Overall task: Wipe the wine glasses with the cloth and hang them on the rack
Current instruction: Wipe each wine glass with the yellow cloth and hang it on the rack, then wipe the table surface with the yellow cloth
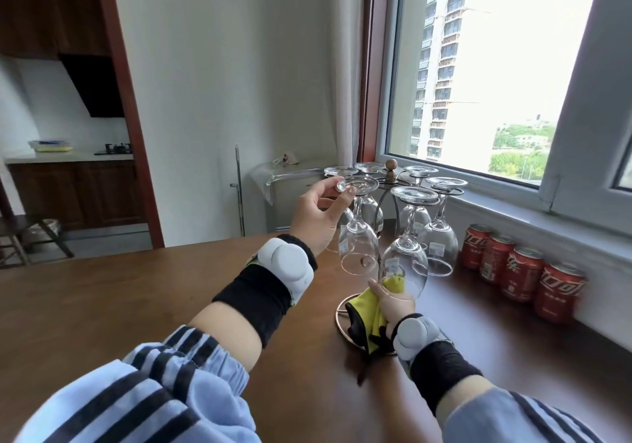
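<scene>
A metal glass rack (pixel 391 172) with a wooden knob on top stands on the brown table (pixel 136 305) near the window. Several clear wine glasses hang from it upside down. My left hand (pixel 316 216) pinches the foot of one upturned wine glass (pixel 358 247) at the rack's near left arm. My right hand (pixel 396 300) grips a yellow and black cloth (pixel 367 319) low by the rack's ring base, and its fingers touch the bowl of another hanging glass (pixel 405 264).
Several red drink cans (pixel 523 273) stand in a row along the window sill wall to the right of the rack. A white appliance (pixel 290 199) and a thin pole stand behind the table's far edge. A doorway to a kitchen opens at the left.
</scene>
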Tool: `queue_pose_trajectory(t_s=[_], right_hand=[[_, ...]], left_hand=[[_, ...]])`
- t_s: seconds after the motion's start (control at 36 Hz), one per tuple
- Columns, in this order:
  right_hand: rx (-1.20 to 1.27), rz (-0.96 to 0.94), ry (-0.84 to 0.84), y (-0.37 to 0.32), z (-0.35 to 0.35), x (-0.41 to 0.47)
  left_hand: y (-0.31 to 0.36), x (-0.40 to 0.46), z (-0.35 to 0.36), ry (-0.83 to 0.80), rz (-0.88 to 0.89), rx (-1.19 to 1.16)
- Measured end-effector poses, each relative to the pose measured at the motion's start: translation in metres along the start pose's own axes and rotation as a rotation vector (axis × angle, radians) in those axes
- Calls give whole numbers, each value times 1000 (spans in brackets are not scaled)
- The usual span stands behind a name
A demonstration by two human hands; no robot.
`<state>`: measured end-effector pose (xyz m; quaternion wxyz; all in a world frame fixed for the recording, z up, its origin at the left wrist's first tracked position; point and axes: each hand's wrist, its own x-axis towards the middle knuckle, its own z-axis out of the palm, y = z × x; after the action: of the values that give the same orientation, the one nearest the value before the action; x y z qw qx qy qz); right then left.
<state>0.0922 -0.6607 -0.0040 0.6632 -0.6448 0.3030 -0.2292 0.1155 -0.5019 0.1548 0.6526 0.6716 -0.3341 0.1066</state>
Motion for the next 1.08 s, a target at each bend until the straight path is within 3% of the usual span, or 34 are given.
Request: queue_pose_trajectory(t_s=[0.08,0.44,0.72,0.78,0.83,0.97,1.08], right_hand=[[-49,95,-3,3,-4,-1],[138,248,41,0,-13,-55],[174,187,-75,-15,7,-120],[72,3,-94,-17,10,-143],[-161,-203,-245,-15,20,-175],[-1250,-346,-789,27,42,-214],[-1515,-546,-919,38,58,-234]], left_hand=[[-2,1,2,5,1,3],[-3,-24,-21,13,-71,34],[-15,-90,-95,-26,-274,218],[-17,-105,-112,-25,-299,268],[-20,-126,-137,4,-334,309],[-27,-160,-181,-16,-444,429],[-41,-190,-223,-53,-552,641]])
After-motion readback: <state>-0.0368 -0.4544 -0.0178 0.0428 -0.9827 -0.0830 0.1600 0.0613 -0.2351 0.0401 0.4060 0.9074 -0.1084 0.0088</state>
